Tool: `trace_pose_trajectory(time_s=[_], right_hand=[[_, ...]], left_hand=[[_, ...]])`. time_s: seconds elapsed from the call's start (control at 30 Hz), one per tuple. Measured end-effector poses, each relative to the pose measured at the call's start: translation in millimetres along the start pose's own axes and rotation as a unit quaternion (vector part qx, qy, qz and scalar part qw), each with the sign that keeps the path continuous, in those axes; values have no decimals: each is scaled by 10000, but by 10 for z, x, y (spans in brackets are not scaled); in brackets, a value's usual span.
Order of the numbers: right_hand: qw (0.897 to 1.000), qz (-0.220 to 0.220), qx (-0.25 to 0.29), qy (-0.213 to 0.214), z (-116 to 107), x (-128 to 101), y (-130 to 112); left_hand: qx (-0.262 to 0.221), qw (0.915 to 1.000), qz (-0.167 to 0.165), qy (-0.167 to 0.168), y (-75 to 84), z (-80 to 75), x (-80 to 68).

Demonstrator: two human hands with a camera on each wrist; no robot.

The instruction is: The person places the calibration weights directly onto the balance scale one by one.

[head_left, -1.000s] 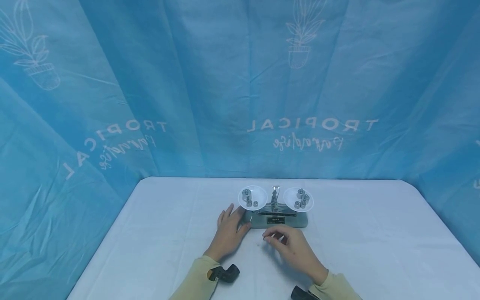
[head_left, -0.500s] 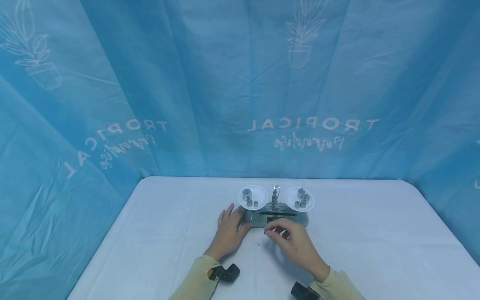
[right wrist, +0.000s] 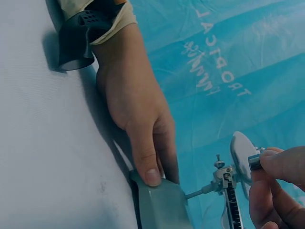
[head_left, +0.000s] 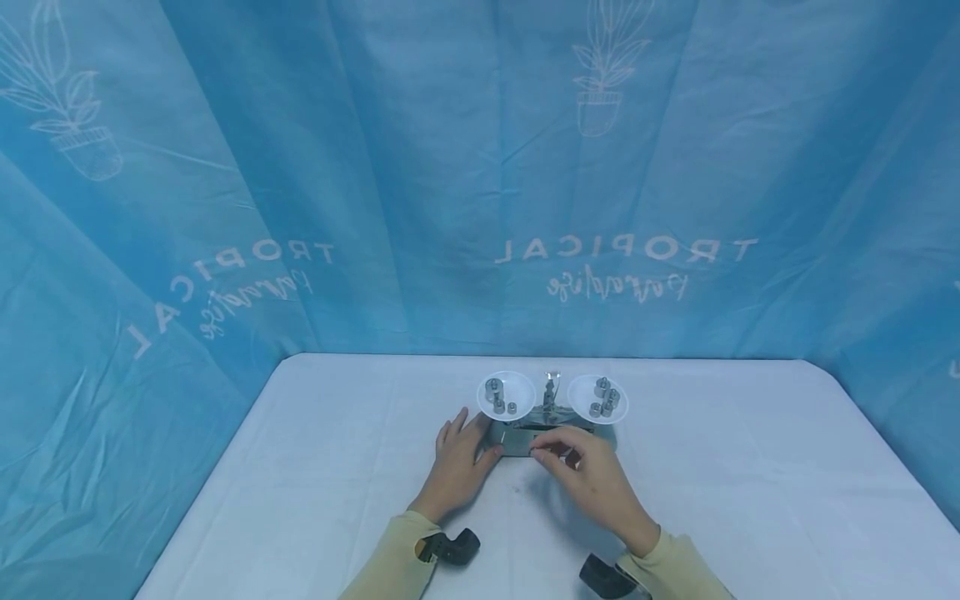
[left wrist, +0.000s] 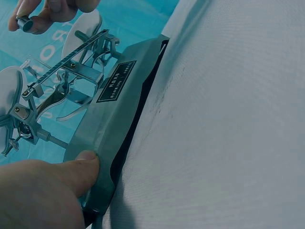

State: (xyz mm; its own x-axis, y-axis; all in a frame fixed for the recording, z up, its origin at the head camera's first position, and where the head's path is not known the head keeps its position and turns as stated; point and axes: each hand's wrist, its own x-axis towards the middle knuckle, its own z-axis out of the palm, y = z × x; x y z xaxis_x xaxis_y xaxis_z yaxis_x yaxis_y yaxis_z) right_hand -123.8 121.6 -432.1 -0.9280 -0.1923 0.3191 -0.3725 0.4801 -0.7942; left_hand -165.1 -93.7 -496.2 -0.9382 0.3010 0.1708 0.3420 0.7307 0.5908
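Note:
A green-grey balance scale stands on the table with two white pans. My left hand holds the left end of its base, thumb pressed on the front face in the left wrist view and fingers around the back. Between thumb and fingertips my right hand pinches a small cylindrical metal weight, held in front of the scale's base. Several weights sit on the left pan, and several more weights on the right pan. The right hand covers part of the base in the head view.
A white cloth covers the table. Blue printed curtains hang behind it and at both sides. Each wrist wears a black camera mount, such as the left mount.
My right hand has risen slightly with the pinched weight, away from the table's near side and over the front of the base. The left hand keeps its place.

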Motion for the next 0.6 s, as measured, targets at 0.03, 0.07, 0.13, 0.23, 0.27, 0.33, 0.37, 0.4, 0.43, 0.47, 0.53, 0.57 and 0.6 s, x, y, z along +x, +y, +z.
trace_pose_trajectory(time_s=[0.03, 0.07, 0.13, 0.23, 0.27, 0.33, 0.37, 0.4, 0.43, 0.47, 0.53, 0.57, 0.6], right_hand=[[10000, -21, -5, 28, -5, 6, -8], [10000, -54, -11, 51, -10, 11, -16], [9999, -125, 2, 81, -17, 23, -27], [9999, -123, 31, 102, -28, 47, -43], [9999, -124, 36, 108, -31, 55, -47], [9998, -121, 55, 128, -35, 71, -54], [9998, -121, 64, 144, -37, 79, -61], [9997, -156, 74, 161, -38, 86, -66], [9996, -193, 78, 181, -39, 93, -69], [9995, -226, 86, 202, -39, 100, -72], [9993, -279, 116, 240, -40, 113, -80], [9992, -295, 121, 258, -40, 119, -84], [9991, -300, 115, 277, -39, 126, -88]], left_hand=[[-12, 10000, 13, 3, 1, 0, -1], [-25, 10000, 15, 0, 4, -1, -3], [-38, 10000, 16, 2, 8, -4, -5], [-46, 10000, 24, 20, 11, -6, -7], [-38, 10000, 14, 17, 11, -4, -7], [-36, 10000, 17, 25, 4, 1, -5], [-31, 10000, 23, 25, 0, 5, -5], [-29, 10000, 24, 25, -3, 7, -4], [-32, 10000, 24, 25, -6, 9, -4], [-34, 10000, 32, 31, -9, 13, -3], [-39, 10000, 37, 36, -9, 13, -3], [-43, 10000, 35, 34, -9, 12, -3], [-47, 10000, 35, 36, -9, 11, -4]])
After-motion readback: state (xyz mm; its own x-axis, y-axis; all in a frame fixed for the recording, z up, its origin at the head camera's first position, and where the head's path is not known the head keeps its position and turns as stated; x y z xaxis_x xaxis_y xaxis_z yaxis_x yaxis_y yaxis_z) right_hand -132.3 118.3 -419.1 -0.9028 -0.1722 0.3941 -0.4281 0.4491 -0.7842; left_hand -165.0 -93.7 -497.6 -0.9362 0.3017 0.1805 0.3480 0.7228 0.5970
